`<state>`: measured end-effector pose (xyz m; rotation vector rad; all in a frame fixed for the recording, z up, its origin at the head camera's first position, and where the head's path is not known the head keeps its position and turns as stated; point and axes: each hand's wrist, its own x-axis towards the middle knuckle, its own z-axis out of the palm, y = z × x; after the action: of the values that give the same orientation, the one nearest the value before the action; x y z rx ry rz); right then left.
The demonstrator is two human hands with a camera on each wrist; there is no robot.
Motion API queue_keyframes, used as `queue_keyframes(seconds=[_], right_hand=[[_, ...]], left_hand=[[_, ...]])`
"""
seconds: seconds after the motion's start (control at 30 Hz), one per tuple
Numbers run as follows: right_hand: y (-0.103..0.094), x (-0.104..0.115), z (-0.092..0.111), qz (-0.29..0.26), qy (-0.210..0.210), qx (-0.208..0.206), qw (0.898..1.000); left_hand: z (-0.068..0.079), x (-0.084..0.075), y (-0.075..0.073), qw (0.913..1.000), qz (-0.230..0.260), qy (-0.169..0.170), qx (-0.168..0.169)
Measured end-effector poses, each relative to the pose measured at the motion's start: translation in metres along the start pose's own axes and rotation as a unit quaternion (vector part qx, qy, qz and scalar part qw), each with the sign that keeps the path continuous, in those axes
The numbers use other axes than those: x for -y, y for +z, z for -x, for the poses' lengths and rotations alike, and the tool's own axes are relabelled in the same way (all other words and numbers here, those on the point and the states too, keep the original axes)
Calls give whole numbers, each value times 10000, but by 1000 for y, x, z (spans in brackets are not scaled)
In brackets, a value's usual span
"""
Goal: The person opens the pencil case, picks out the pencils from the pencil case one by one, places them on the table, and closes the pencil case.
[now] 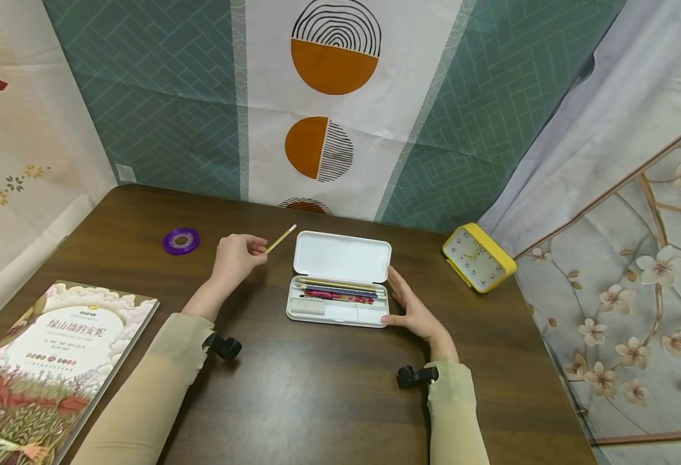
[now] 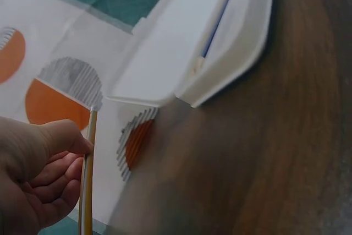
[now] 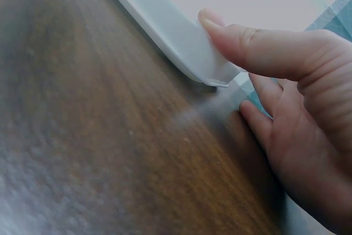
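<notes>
My left hand (image 1: 238, 258) pinches a yellow pencil (image 1: 281, 239) between thumb and fingers, its white-tipped end slanting up to the right. In the left wrist view, the pencil (image 2: 88, 174) stands nearly upright beside the thumb. To its right lies a white pencil case (image 1: 295, 309), its lid (image 1: 343, 255) tipped back. Inside are several pencils (image 1: 340, 284), a red patterned pen (image 1: 340, 296) and a pale block (image 1: 308, 307). My right hand (image 1: 414, 310) holds the case's right end, thumb at the front corner, fingers by the lid. The right wrist view shows the thumb (image 3: 247, 48) over the rim.
A purple tape roll (image 1: 181, 241) lies at the back left of the dark wooden table (image 1: 317, 400). At the left front is an illustrated book (image 1: 67, 355). A yellow alarm clock (image 1: 479, 257) stands at the back right. Patterned cloth (image 1: 183, 110) hangs behind the table.
</notes>
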<state>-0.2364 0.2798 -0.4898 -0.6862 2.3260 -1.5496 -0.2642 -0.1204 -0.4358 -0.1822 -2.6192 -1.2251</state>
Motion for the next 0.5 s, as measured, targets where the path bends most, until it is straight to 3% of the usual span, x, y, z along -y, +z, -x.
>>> queue_keyframes(seconds=[0.5], right_hand=[[0, 1, 0, 39, 80, -39, 10000]], left_hand=[[-2, 16, 20, 9975, -202, -252, 621]])
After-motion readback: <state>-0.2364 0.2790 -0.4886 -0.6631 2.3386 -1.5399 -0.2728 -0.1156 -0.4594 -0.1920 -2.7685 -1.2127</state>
